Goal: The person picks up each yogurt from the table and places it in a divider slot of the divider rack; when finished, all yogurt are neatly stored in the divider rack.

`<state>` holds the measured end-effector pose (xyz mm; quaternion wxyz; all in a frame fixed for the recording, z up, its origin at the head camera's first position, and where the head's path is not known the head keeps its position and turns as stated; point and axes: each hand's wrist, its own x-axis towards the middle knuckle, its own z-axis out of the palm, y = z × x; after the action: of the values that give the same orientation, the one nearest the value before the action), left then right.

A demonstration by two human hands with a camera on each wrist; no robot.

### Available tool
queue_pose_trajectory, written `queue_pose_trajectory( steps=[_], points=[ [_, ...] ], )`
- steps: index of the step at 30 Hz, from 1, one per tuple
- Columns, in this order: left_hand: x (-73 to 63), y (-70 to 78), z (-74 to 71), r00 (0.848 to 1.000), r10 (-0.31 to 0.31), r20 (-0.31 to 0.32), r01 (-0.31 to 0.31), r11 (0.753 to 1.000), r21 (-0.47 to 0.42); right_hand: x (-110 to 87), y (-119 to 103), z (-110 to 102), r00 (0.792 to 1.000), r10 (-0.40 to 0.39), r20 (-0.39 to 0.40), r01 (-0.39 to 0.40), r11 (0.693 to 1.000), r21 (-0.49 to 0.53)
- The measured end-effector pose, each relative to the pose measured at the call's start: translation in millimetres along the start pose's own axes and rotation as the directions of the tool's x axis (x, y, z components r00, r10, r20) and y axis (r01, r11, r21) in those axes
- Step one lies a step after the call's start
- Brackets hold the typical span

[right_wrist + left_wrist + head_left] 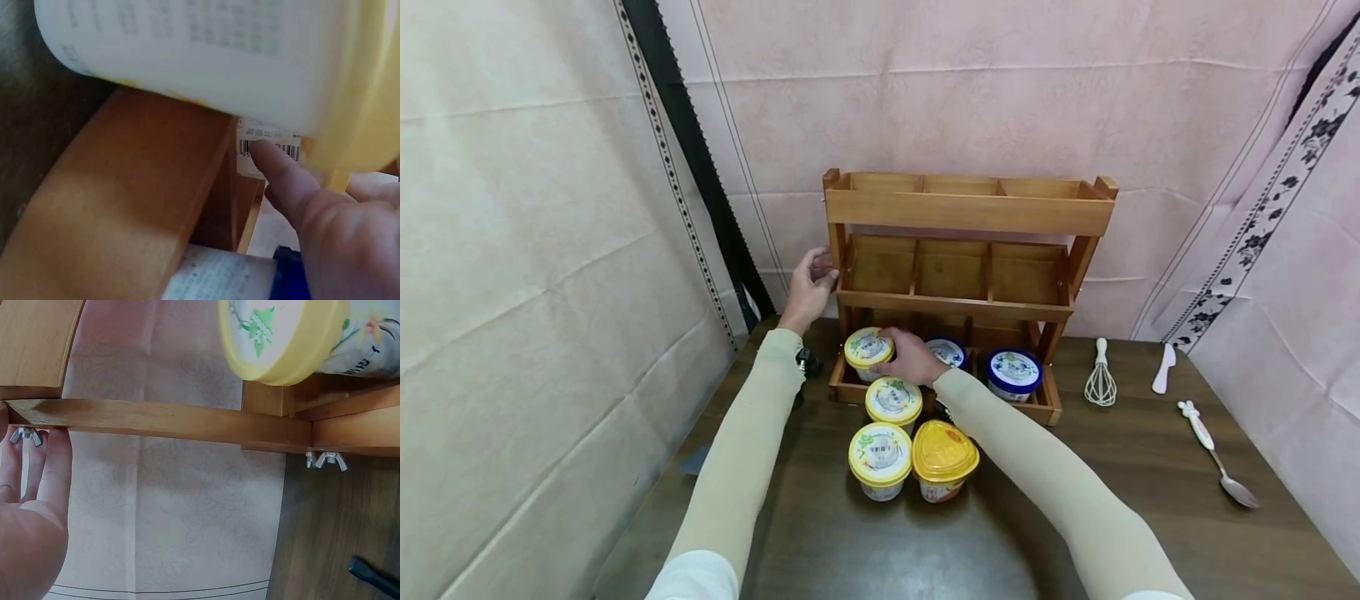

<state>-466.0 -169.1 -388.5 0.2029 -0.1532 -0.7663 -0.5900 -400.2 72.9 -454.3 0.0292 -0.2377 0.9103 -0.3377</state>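
A three-tier wooden rack (970, 215) with divided compartments stands at the back of the table. My left hand (810, 287) holds its left upright; in the left wrist view the fingers (57, 459) lie against the post (162, 419) beside a wing nut. My right hand (913, 358) grips a yellow-lidded tub (867, 346) by the lid at the bottom tier's left compartment. In the right wrist view the index finger (284, 175) is by the tub's barcode label (250, 147). Two blue-lidded tubs (1015, 371) sit upright in that tier, one partly hidden by my right hand.
In front of the rack stand two round yellow-lidded tubs (881, 454) and one with a rounded-triangular lid (943, 454). To the right lie a whisk (1101, 375), a white-handled spreader (1163, 369) and a spoon (1217, 457). Cloth curtains hang behind and at both sides.
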Motion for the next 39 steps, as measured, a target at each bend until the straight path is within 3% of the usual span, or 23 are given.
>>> queue_pose_trajectory(
  steps=[12, 26, 32, 39],
  points=[
    [-2.2, 0.4, 1.4, 1.0, 0.003, -0.002, -0.003, 1.0, 0.004, -5.8, -3.1, -4.9, 0.998, 0.066, -0.016, -0.064, 0.994, 0.085],
    [-0.5, 2.5, -0.5, 1.0, 0.008, -0.009, -0.008, 1.0, 0.0, -26.0, -2.0, -26.0, 1.0, 0.008, -0.011, -0.005, 0.981, 0.192],
    [1.1, 2.4, 0.8, 0.999, 0.03, -0.012, -0.03, 1.0, 0.01, -39.9, -1.3, -38.9, 0.999, -0.031, -0.019, 0.034, 0.971, 0.236],
    [-2.5, 2.4, -0.8, 1.0, 0.007, -0.001, -0.007, 1.0, -0.004, -64.5, 4.6, -43.7, 0.998, -0.063, -0.016, 0.065, 0.965, 0.255]
  ],
)
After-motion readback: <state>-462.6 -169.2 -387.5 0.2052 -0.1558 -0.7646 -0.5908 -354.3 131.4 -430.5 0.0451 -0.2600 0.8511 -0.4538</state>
